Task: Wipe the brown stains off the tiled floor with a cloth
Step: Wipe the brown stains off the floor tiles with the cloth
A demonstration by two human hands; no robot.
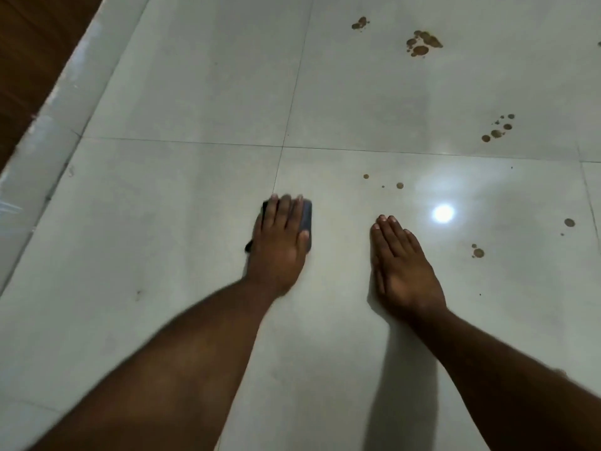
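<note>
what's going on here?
A person is kneeling over a tiled floor. Their left hand presses a dark cloth flat on the tile; the right hand rests open on the floor beside it. Brown stains are scattered ahead and to the right, none under the cloth yet.

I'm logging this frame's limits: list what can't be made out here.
- cloth, head view: mostly covered by the left hand, whose fingers are motion-blurred; its full size and shape are hidden.
- Floor under the right hand: any stain there is hidden.
- Stain at the right edge: cut off by the frame.
- Tiny specks: too small to identify.
</note>
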